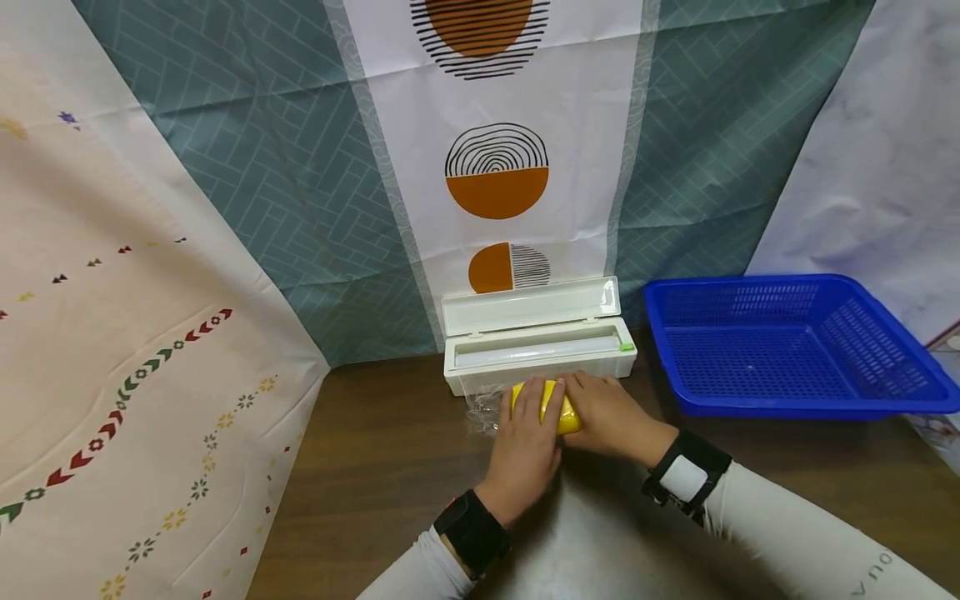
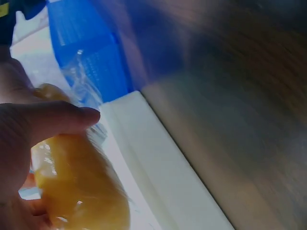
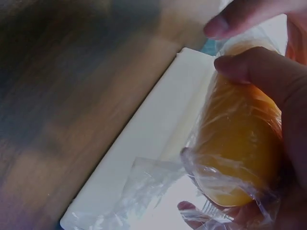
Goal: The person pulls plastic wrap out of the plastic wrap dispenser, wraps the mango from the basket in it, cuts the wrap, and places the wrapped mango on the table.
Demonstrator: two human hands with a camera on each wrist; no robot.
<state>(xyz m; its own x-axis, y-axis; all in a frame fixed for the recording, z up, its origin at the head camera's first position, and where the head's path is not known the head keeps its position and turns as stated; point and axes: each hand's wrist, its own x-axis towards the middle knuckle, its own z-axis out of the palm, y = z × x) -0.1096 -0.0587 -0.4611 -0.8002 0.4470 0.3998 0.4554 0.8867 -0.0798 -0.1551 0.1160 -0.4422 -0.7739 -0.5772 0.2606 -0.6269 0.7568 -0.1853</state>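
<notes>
A smooth, oblong yellow thing (image 1: 565,417), partly wrapped in clear cling film (image 3: 148,187), is between my two hands; its kind cannot be told. My left hand (image 1: 522,446) grips it from the left, its thumb lying across the top in the left wrist view. From the right, my right hand (image 1: 606,417) holds the other end, with thumb and fingers curled round the film. Loose film bunches at the left side, close to the front of a white cling film dispenser (image 1: 540,367). The dispenser's lid stands open, showing a roll (image 1: 536,351) inside.
To the right, a blue perforated basket (image 1: 750,408) sits on the brown wooden table (image 1: 375,467). Behind the dispenser hangs a patterned cloth (image 1: 285,167), and another printed cloth (image 1: 135,333) slopes down at the left. A small green piece (image 1: 627,347) is at the roll's right end.
</notes>
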